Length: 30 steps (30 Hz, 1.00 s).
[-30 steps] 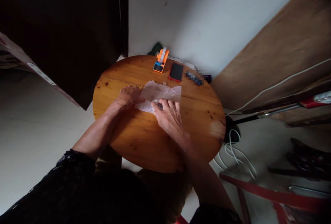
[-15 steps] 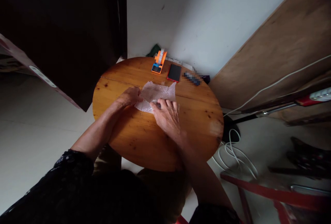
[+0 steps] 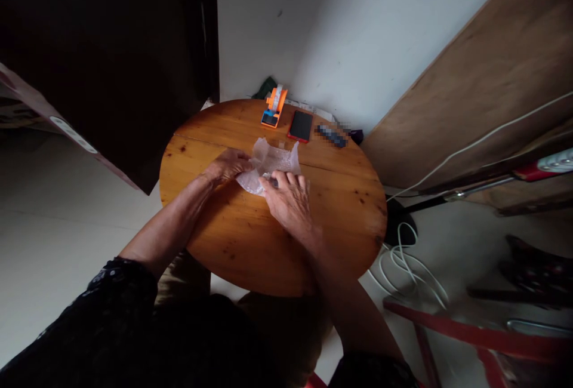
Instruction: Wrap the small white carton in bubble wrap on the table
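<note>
A sheet of clear bubble wrap (image 3: 271,164) lies crumpled in the middle of a round wooden table (image 3: 340,209). My left hand (image 3: 229,164) pinches the sheet's left edge with closed fingers. My right hand (image 3: 289,200) lies on the sheet's near edge, fingers curled over it and over a small dark thing that I cannot make out. The sheet's far corners stand up from the table.
At the table's far edge stand an orange tape dispenser (image 3: 272,107), a red-cased phone (image 3: 300,126) and a dark remote (image 3: 332,135). A wooden board (image 3: 470,77) leans at the right. White cable (image 3: 403,265) coils on the floor. A dark cabinet (image 3: 111,48) stands at the left.
The bubble wrap, flat and wide a second ago, has been gathered inward from the right and its far corners have lifted. Both hands have stayed at its near edge.
</note>
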Tool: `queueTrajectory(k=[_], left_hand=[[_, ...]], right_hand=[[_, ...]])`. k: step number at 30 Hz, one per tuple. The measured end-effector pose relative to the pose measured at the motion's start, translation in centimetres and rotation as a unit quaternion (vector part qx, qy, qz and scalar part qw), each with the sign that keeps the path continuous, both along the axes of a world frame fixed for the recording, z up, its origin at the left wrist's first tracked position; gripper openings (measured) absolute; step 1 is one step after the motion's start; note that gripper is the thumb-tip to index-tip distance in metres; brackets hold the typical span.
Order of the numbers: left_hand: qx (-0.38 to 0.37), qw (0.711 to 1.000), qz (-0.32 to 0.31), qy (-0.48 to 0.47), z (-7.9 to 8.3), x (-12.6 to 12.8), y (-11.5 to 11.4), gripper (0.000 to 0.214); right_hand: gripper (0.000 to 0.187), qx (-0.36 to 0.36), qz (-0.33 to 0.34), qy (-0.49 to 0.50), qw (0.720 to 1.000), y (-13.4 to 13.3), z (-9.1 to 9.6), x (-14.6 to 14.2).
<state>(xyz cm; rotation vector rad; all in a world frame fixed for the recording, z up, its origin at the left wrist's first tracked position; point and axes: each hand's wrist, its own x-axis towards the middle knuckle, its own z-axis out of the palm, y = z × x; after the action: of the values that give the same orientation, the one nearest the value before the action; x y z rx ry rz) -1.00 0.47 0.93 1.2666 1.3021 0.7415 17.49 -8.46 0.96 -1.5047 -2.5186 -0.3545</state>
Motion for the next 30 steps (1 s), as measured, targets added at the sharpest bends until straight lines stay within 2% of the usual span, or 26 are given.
queueTrajectory(k=[6,10,15,18,22,26,28,30], left_hand=[[-0.032,0.992,0.000,-0.125,0.2,1.2,-0.6,0.011],[-0.025,0.988,-0.003,-0.150,0.1,1.7,-0.9,0.014],[-0.008,0.986,-0.003,-0.168,0.1,2.0,-1.2,0.019],[-0.003,0.984,-0.013,-0.177,0.2,2.5,-1.7,0.017],[0.003,0.985,-0.031,-0.172,0.3,3.0,-2.1,0.018],[-0.012,0.987,-0.062,-0.146,0.7,2.8,-2.3,0.029],[-0.002,0.993,-0.067,-0.100,0.9,2.5,-2.2,0.027],[0.041,0.997,-0.058,-0.007,1.1,2.2,-2.1,0.022]], right_hand=[[0.032,-0.004,-0.002,-0.011,1.000,0.1,0.1,-0.1],[0.031,-0.023,-0.002,-0.001,1.000,0.0,0.3,0.0],[0.039,-0.011,-0.002,0.038,0.999,0.1,-0.1,0.2],[0.035,-0.018,-0.006,0.058,0.998,0.2,-0.1,0.2],[0.029,-0.027,-0.007,0.083,0.996,0.3,0.1,0.3],[0.023,-0.027,-0.002,0.114,0.993,0.4,0.1,0.7],[0.021,-0.028,0.002,0.121,0.992,0.5,0.1,0.8],[0.020,-0.031,0.000,0.124,0.992,0.5,0.1,0.9]])
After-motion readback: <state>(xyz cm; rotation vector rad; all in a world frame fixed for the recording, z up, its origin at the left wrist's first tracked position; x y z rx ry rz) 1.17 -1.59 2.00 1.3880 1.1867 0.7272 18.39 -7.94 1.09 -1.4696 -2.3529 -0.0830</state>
